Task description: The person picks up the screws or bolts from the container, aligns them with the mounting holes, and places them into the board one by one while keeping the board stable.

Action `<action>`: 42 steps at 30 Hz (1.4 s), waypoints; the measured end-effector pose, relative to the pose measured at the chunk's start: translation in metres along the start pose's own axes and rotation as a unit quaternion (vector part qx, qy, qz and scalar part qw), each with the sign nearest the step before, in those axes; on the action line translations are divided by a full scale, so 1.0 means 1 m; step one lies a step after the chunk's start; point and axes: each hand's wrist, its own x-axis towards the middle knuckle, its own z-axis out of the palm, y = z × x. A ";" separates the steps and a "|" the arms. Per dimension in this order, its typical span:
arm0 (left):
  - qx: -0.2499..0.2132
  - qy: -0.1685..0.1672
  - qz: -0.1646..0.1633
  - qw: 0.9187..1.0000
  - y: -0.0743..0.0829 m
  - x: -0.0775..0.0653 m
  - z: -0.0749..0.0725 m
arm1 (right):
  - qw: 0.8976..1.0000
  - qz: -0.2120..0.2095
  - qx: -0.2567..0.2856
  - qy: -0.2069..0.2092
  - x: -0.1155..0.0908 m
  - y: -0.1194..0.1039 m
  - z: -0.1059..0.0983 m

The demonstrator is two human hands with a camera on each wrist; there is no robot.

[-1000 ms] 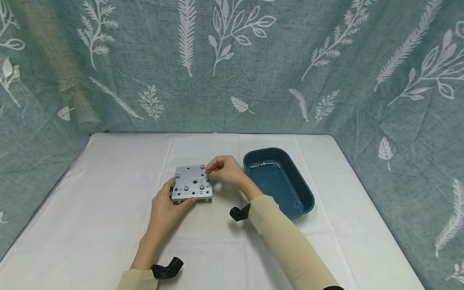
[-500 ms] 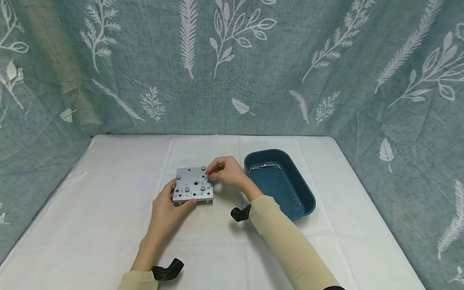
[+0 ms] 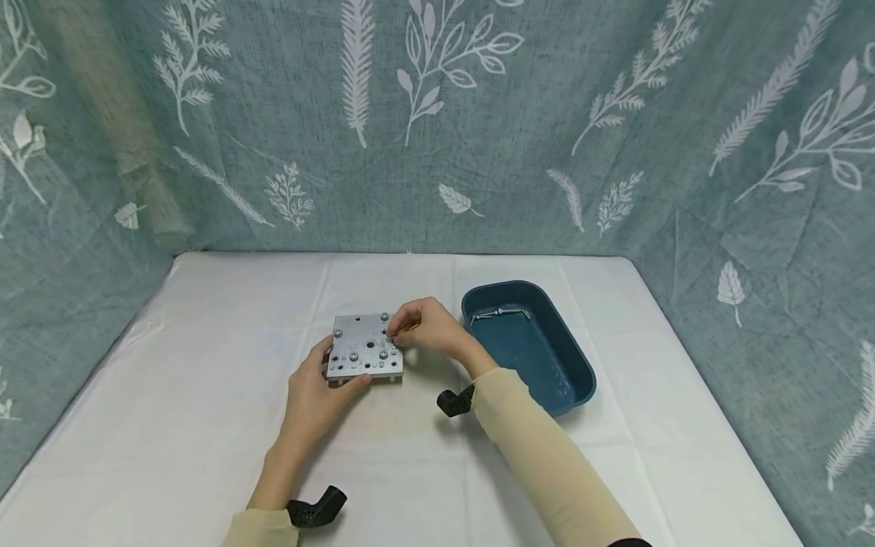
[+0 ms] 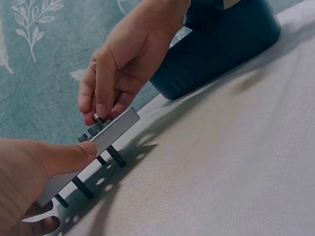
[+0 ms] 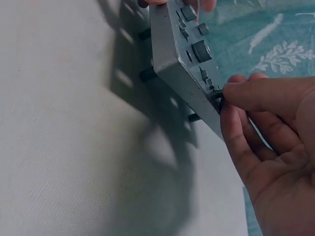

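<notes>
A square silver metal plate [image 3: 352,327] with holes and several socket-head bolts [image 5: 201,51] is held tilted above the white cloth. Bolt shanks [image 4: 82,188] stick out below its underside. My left hand [image 3: 311,389] grips the plate by its left and front edges, thumb [image 4: 74,156] along the front. At the plate's right side my right hand [image 3: 432,328] pinches a small screw [image 5: 218,93] between thumb and forefinger. The screw's lower end is right at the plate's top face; the fingertips hide most of it in the head view.
A dark blue tray [image 3: 526,365] stands to the right, close beside my right forearm. A few slim metal pieces [image 3: 502,311] lie at its far end. White cloth [image 3: 205,395] covers the table, and a green leaf-patterned curtain [image 3: 410,197] hangs behind it.
My right fingertips have come down slightly toward the plate, and the screw shank that showed beneath them is now mostly hidden. My left hand keeps its grip on the plate.
</notes>
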 end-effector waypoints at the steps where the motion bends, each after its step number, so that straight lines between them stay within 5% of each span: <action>1: -0.001 0.000 0.000 1.000 0.000 0.000 0.000 | 1.000 0.002 0.000 -0.002 0.000 0.000 0.000; 9: -0.003 0.000 -0.002 1.000 0.001 0.000 -0.001 | 0.999 0.007 -0.035 0.009 -0.002 -0.006 -0.001; 13: -0.002 0.003 -0.001 1.000 0.001 0.000 -0.001 | 0.997 -0.013 -0.058 0.041 -0.012 -0.017 -0.017; 17: 0.001 0.003 -0.006 1.000 0.002 0.000 0.000 | 0.994 -0.026 0.014 0.108 -0.025 -0.024 -0.053; 21: 0.006 0.006 -0.006 1.000 0.003 0.000 -0.001 | 0.973 -0.015 0.119 0.197 -0.033 -0.018 -0.094; 24: 0.004 0.007 -0.005 1.000 0.003 0.000 -0.001 | 0.966 0.021 0.127 0.224 -0.038 -0.004 -0.117; 30: -0.002 -0.001 -0.012 1.000 0.001 -0.001 0.000 | 0.979 0.093 0.049 0.177 -0.045 0.033 -0.129; 34: 0.000 -0.002 -0.012 1.000 0.001 -0.001 -0.001 | 0.986 0.095 0.006 0.135 -0.044 0.044 -0.125; 42: 0.002 0.000 -0.003 1.000 -0.001 0.000 -0.002 | 0.992 0.097 0.003 0.079 -0.037 0.060 -0.120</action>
